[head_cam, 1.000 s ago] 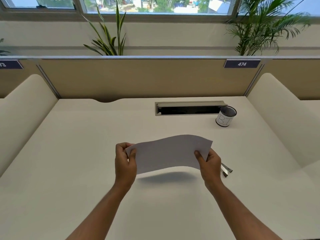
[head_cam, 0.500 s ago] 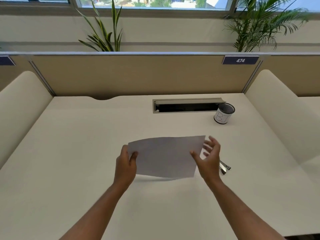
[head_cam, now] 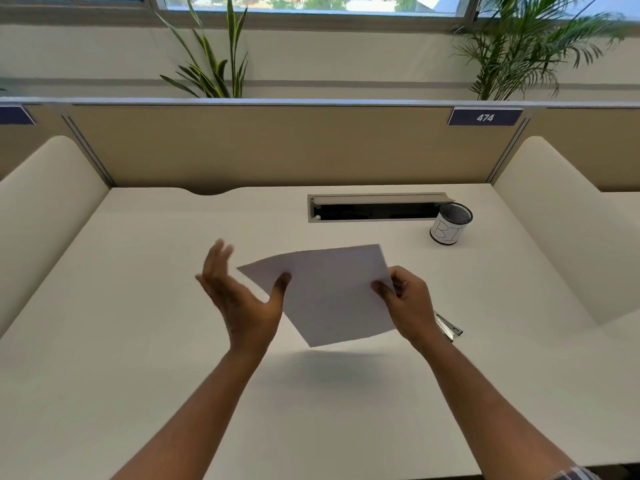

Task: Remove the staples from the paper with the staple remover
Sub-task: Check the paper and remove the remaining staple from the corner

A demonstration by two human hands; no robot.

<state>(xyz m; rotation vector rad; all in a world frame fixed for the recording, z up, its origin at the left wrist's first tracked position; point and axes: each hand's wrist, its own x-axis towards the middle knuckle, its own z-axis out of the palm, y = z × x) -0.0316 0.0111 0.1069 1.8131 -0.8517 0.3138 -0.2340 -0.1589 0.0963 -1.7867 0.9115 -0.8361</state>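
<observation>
The sign [head_cam: 485, 117] on the divider reads 474, and the cup [head_cam: 450, 224] at the back of the desk [head_cam: 138, 306] shows "BI". My right hand [head_cam: 410, 303] pinches the paper [head_cam: 329, 292] by its right edge, holding it above the desk, tilted, one corner pointing left. My left hand [head_cam: 239, 296] is spread wide, thumb touching the sheet. The staple remover [head_cam: 448, 327] lies on the desk just behind my right wrist.
</observation>
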